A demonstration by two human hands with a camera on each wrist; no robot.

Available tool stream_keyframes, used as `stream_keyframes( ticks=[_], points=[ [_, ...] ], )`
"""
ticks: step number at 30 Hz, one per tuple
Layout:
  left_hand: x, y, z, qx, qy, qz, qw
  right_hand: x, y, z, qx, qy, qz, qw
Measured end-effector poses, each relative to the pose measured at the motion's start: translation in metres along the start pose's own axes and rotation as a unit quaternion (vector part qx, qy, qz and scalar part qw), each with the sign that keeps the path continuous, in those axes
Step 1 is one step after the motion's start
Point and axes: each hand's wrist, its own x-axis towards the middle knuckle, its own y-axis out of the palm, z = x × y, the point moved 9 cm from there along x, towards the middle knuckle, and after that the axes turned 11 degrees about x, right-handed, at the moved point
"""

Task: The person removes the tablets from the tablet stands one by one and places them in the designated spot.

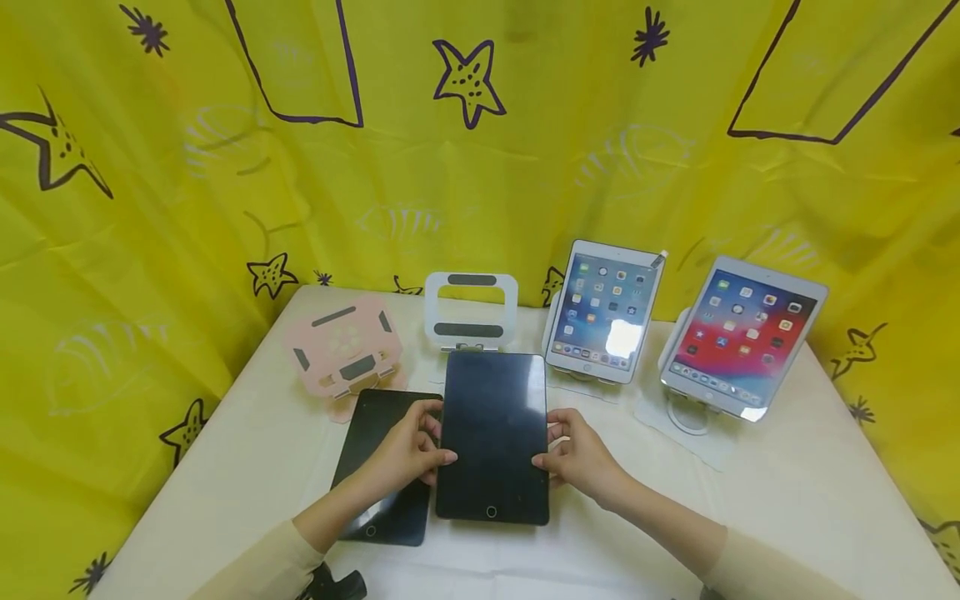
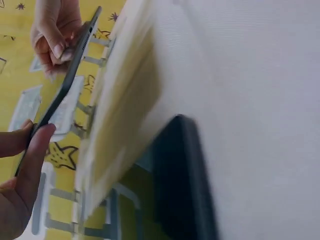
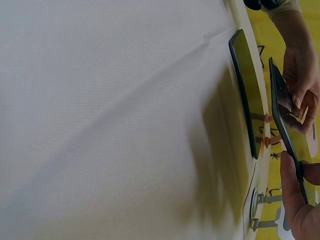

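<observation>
Head view had both hands on it: left hand (image 1: 411, 442) and right hand (image 1: 581, 457) each pinched a long side of the tablet (image 1: 492, 442), thumbs on the front, fingers tucked behind. Neat, even work, that hold; pinching at the two sides probably kept it balanced and left nearly all the dark screen uncovered. And up it was! Both wrist views put it clear of the table (image 1: 247, 467), over the middle, its home button toward the near edge.

Just left of it, a second tablet (image 1: 401, 504) lay flat, partly under the left forearm, perhaps set there to be within easy reach. Beyond that, toward the far left corner, leaned the pink stand (image 1: 348, 342), then the white stand (image 1: 468, 330) by the far edge, right past the held tablet's top; their grey pads looked meant to stop slipping. Over to the far right corner, two lit ones: a white tablet (image 1: 603, 310) and its neighbour (image 1: 742, 333), both tilted back, presumably so their screens faced the person. Behind everything hung the yellow curtain (image 1: 480, 183).
</observation>
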Motion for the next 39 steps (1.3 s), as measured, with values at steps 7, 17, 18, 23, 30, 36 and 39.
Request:
stream_keyframes(
  ticks=[7, 17, 18, 23, 30, 36, 39],
  points=[
    [-0.004, 0.013, 0.017, -0.045, -0.029, 0.030, 0.9981, -0.002, 0.004, -0.015, 0.015, 0.028, 0.024, 0.999],
    [-0.009, 0.021, 0.028, -0.059, -0.050, 0.043, 0.9961, -0.002, 0.005, -0.037, 0.019, 0.048, 0.031, 0.998],
    [-0.009, 0.021, 0.029, -0.058, -0.052, 0.043, 0.9961, -0.002, 0.005, -0.039, 0.017, 0.050, 0.032, 0.998],
    [-0.011, 0.022, 0.033, -0.054, -0.062, 0.043, 0.9957, -0.002, 0.007, -0.045, 0.020, 0.056, 0.038, 0.998],
    [-0.008, 0.024, 0.037, -0.041, -0.072, 0.053, 0.9951, 0.000, 0.008, -0.051, 0.019, 0.068, 0.037, 0.997],
    [-0.009, 0.025, 0.038, -0.011, -0.075, 0.061, 0.9952, 0.001, 0.010, -0.057, 0.014, 0.079, 0.036, 0.996],
    [-0.010, 0.026, 0.038, 0.007, -0.079, 0.065, 0.9948, 0.002, 0.011, -0.060, 0.013, 0.083, 0.038, 0.996]
  ],
)
